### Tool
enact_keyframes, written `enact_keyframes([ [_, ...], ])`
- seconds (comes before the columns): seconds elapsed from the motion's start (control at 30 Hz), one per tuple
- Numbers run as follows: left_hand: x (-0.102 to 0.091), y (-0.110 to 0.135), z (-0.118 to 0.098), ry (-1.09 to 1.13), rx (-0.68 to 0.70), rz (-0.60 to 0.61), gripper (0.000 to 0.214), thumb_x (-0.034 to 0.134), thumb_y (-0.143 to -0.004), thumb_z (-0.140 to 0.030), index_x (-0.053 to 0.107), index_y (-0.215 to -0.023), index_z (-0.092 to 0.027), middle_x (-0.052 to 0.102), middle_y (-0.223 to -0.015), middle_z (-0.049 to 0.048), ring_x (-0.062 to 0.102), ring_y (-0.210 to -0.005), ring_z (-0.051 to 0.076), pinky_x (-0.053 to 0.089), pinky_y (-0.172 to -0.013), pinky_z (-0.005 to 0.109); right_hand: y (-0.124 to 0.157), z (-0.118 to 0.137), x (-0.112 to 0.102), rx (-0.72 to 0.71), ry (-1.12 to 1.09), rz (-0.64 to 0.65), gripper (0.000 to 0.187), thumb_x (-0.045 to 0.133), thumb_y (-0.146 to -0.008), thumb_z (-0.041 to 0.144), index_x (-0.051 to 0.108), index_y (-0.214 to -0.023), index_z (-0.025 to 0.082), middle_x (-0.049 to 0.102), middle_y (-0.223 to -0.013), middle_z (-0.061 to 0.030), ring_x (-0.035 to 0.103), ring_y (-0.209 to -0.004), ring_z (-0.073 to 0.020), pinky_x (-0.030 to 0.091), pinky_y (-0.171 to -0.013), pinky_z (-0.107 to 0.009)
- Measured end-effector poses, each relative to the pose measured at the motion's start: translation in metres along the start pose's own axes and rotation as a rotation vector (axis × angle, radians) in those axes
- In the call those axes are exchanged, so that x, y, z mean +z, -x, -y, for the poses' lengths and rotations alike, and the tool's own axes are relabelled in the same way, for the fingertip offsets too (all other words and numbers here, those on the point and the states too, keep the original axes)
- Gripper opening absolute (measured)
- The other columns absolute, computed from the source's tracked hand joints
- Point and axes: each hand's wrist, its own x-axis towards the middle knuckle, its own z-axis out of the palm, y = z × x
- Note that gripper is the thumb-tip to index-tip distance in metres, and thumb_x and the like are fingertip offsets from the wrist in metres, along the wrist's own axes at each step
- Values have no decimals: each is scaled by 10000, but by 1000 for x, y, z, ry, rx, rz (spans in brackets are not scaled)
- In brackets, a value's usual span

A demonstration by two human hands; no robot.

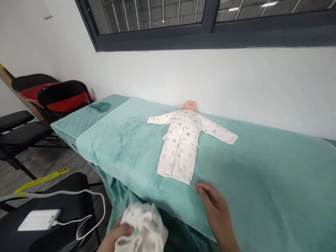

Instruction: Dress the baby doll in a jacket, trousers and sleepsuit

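Observation:
A baby doll [189, 105] lies on its back on the treatment bed [118, 140], its head toward the wall. It wears a white printed long-sleeved top [185, 122] and matching trousers [177, 159]. Low in the view, my left hand [118, 234] grips a crumpled white printed cloth [144, 224] with a corded edge; its exact kind is unclear. Just beyond the trouser hem, to the right, my right hand [215, 206] hovers over the bed. Its fingers are curled toward the thumb, with nothing visible between them.
A teal velvet cover drapes the bed, with a face hole [100, 107] at its left end. Black folding chairs [64, 94] stand at the left. On the near chair [70, 196] sits a white power bank [39, 219] with a cable [103, 199]. A wall and window frame [157, 43] border the far side.

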Motion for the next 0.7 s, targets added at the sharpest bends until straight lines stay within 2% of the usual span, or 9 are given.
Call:
enact_keyframes([
  [0.1,47,-6,-25,104,101,104,262,766,-579,-162,702,-833,-160,731,-679,35,732,-773,313,576,-754,416,2,8,0,31,-143,19,346,595,-897,525,695,-1049,230,729,-1075,-72,662,-1033,-249,518,-914,-356],
  [0.2,81,-7,-56,112,272,196,187,708,-653,-238,699,-804,-129,728,-684,67,731,-799,302,587,-773,398,1,26,8,-38,-316,124,415,631,-890,499,615,-1232,264,674,-1256,-83,620,-1170,-249,494,-1002,-389],
  [0.3,109,-11,-74,3,439,272,277,683,-714,-372,709,-869,-143,735,-725,67,730,-837,298,595,-795,395,-5,53,21,-175,-430,304,698,698,-856,459,380,-1470,358,413,-1562,-54,425,-1413,-233,439,-1097,-402],
  [0.37,128,-13,-78,-61,486,342,375,648,-752,-445,713,-962,-141,749,-793,78,728,-874,305,593,-821,412,-13,73,32,-220,-470,382,926,758,-802,458,215,-1547,380,242,-1647,-38,300,-1489,-235,384,-1151,-422],
  [0.4,138,-13,-78,-79,495,376,422,622,-775,-474,710,-1015,-138,755,-833,86,727,-894,308,591,-835,421,-17,82,37,-225,-485,400,1012,782,-774,462,159,-1566,370,221,-1653,-44,286,-1496,-241,359,-1170,-436],
  [0.47,154,-11,-79,-100,508,432,501,558,-825,-525,698,-1106,-134,760,-908,99,722,-931,306,584,-858,425,-28,96,46,-219,-505,420,1079,806,-738,470,146,-1579,324,308,-1617,-70,344,-1468,-258,328,-1187,-466],
  [0.53,164,-6,-79,-128,540,457,553,511,-861,-564,684,-1171,-140,760,-957,100,719,-948,293,580,-862,409,-38,106,52,-213,-528,436,1001,802,-735,472,260,-1554,279,487,-1501,-86,456,-1393,-274,342,-1175,-483],
  [0.63,165,-2,-82,-214,632,441,554,588,-848,-533,628,-1285,-195,755,-1042,66,712,-970,264,568,-861,364,-50,114,56,-201,-574,364,793,793,-738,457,474,-1438,263,635,-1338,-75,565,-1282,-286,420,-1113,-469],
  [0.7,160,-4,-85,-296,722,401,564,664,-817,-478,598,-1324,-241,737,-1131,42,698,-1012,249,552,-877,334,-57,116,57,-190,-571,276,734,805,-716,436,539,-1376,255,676,-1272,-72,609,-1220,-293,472,-1058,-465],
])
